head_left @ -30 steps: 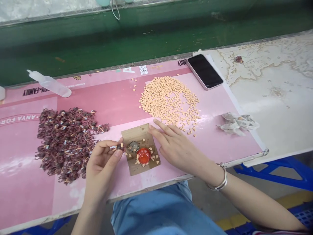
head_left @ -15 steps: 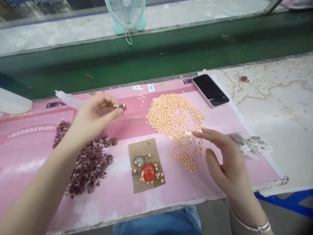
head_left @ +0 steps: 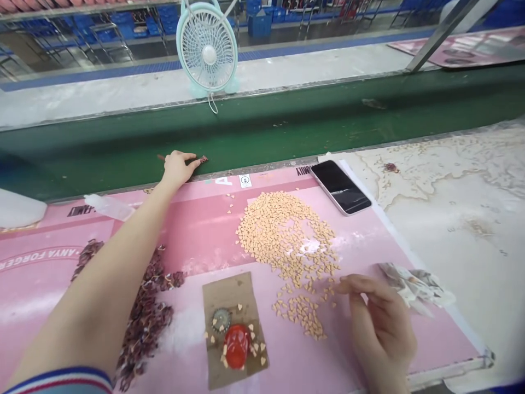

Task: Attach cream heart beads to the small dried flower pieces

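Observation:
My left hand (head_left: 177,168) reaches over the green belt at the table's far edge, pinching a small dark red piece (head_left: 203,160) at its fingertips. What kind of piece it is cannot be made out. Beneath my left forearm lies a heap of similar dark red pieces (head_left: 147,314), partly hidden. My right hand (head_left: 379,323) hovers loosely curled with thumb and index apart, just right of many small tan heart-shaped pieces (head_left: 266,227). Between the heaps, a brown card (head_left: 227,290) bears a red, glossy, rounded object (head_left: 237,347), a bottle cap (head_left: 221,319) and several stray hearts.
A phone (head_left: 341,187) lies at the back right of the pink mat (head_left: 197,230). Crumpled tissue (head_left: 418,284) rests by my right hand. At the left are a squeeze bottle (head_left: 109,207) and a white container (head_left: 20,209). A fan (head_left: 208,52) stands beyond the green belt (head_left: 262,137).
My left hand has moved forward from above the mat to the green belt, still pinching the dark red piece. My right hand's fingers have curled a little. The view has tilted upward.

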`<action>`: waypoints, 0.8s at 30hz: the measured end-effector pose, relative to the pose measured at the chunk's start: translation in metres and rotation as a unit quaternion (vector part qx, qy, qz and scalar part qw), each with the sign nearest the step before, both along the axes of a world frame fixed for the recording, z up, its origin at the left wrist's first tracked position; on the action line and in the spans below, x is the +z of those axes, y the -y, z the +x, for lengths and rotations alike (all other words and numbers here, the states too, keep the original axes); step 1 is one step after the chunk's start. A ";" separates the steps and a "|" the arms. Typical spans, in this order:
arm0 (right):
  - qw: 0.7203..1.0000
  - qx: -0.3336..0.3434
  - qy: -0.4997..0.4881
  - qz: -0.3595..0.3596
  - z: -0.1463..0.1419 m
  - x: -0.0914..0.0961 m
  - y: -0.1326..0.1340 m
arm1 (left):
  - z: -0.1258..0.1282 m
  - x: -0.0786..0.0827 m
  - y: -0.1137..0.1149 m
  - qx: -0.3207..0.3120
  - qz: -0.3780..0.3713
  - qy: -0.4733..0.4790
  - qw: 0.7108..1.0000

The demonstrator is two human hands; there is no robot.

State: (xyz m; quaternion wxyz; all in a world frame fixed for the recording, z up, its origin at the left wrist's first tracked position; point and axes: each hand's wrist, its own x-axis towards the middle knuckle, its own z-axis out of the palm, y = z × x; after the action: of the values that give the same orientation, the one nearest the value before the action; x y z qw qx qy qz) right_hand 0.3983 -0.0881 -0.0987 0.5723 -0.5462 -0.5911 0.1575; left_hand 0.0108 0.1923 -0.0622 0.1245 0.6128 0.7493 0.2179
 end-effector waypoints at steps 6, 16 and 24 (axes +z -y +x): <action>1.000 -0.019 -0.013 -0.007 0.007 -0.001 0.011 | -0.013 0.025 0.091 -0.105 0.011 -0.023 0.994; 0.959 0.151 0.239 -0.023 0.030 0.024 0.033 | -0.014 0.011 0.288 -0.234 0.014 -0.070 0.969; 0.913 0.175 0.366 -0.044 0.037 0.022 0.045 | -0.011 0.011 0.298 -0.196 0.055 -0.142 0.969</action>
State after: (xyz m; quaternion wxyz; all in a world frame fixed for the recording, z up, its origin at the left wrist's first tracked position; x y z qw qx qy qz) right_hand 0.4354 -0.1335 -0.0763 0.2550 -0.4783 -0.8374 0.0700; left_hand -0.0003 -0.1057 -0.0511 0.0238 0.7782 0.6115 0.1408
